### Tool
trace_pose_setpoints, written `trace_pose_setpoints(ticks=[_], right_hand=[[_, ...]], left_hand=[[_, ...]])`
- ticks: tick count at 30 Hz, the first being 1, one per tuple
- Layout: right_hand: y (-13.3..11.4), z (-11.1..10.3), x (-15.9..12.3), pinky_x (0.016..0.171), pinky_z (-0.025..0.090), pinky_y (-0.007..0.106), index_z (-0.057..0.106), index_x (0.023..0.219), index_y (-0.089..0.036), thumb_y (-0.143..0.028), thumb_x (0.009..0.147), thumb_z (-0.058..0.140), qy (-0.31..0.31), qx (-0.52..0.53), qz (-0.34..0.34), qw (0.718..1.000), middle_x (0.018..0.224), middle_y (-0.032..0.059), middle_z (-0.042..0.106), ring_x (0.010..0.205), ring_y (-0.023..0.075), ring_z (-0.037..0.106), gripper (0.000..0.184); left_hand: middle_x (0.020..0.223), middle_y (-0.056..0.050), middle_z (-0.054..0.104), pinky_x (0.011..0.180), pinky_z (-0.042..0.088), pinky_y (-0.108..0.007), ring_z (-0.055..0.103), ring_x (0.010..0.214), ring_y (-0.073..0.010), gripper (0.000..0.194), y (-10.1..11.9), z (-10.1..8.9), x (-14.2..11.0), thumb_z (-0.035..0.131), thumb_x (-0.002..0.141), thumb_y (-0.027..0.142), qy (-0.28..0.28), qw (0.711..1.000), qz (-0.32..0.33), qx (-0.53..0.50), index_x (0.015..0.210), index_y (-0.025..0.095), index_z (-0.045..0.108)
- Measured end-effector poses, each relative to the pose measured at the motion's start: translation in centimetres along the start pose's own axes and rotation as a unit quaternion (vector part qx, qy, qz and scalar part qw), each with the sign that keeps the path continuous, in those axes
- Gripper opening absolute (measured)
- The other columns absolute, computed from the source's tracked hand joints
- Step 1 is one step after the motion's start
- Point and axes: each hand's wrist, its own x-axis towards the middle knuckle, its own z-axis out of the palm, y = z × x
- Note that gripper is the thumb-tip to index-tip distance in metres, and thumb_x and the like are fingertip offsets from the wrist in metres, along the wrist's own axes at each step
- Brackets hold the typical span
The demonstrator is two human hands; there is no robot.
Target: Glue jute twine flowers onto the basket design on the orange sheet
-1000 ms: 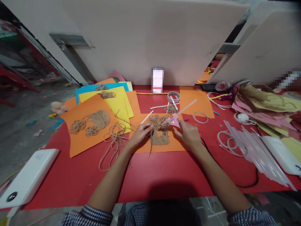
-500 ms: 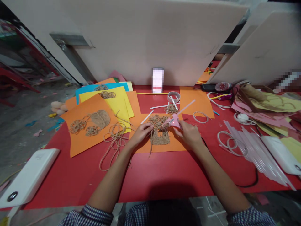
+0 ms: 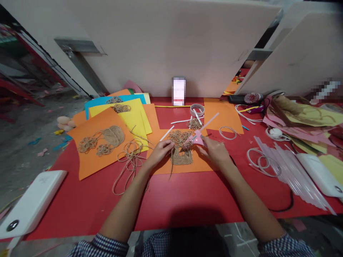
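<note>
My right hand (image 3: 215,150) is wrapped round a pink hot glue gun (image 3: 197,138), which has a clear glue stick (image 3: 210,121) jutting from its back. The gun's nozzle points down-left, over a twine piece (image 3: 182,158) on an orange sheet (image 3: 160,167). That piece has looped flower shapes at its top and a flat, coiled base below. At its left edge, my left hand (image 3: 162,150) pinches a strand of brown twine (image 3: 171,164) whose end hangs down over the sheet. Whether the nozzle touches the twine I cannot tell.
Left lie a loose twine tangle (image 3: 132,153) and another orange sheet (image 3: 88,162) with twine flowers. A phone (image 3: 178,91) stands against the wall, near a tape roll (image 3: 197,110). Glue sticks (image 3: 292,175) and a white power bank (image 3: 320,174) lie right; another power bank (image 3: 33,201) sits at left.
The view has shifted very slightly. Both hands, the glue gun and the twine piece keep nearly the same places.
</note>
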Motion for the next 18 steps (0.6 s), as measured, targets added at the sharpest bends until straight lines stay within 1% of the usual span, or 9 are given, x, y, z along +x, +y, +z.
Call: trace_pose_setpoints(ticks=[5,10,18], right_hand=[[0.36,0.20,-0.01,0.060,0.031,0.028,0.061,0.116,-0.014,-0.050,0.096,0.050,0.004,0.002,-0.013,1.000,0.086,0.0114,0.072,0.073,0.0209,0.064,0.042],[0.29,-0.05,0.00,0.058,0.028,0.028,0.063,0.107,-0.015,-0.055,0.095,0.050,0.000,0.001,-0.015,1.000,0.082,0.0102,0.072,0.069,0.0204,0.063,0.044],[0.86,-0.02,0.08,0.059,0.028,0.028,0.063,0.105,-0.015,-0.049,0.094,0.054,-0.007,0.004,-0.037,0.999,0.081,0.0098,0.072,0.068,0.0201,0.064,0.036]], left_hand=[[0.053,0.006,0.035,0.049,0.018,-0.025,0.030,0.047,-0.0068,0.041,0.03,0.05,-0.01,0.066,0.087,0.047,0.001,1.000,0.000,0.005,0.065,0.017,0.047],[0.055,0.006,0.034,0.050,0.019,-0.025,0.030,0.049,-0.0071,0.042,-0.04,-0.06,0.04,0.066,0.086,0.047,0.003,1.000,0.000,0.009,0.065,0.018,0.045],[0.054,0.006,0.035,0.051,0.022,-0.025,0.031,0.049,-0.0073,0.041,-0.13,-0.07,0.05,0.066,0.087,0.046,-0.001,1.000,0.003,0.002,0.065,0.018,0.045]])
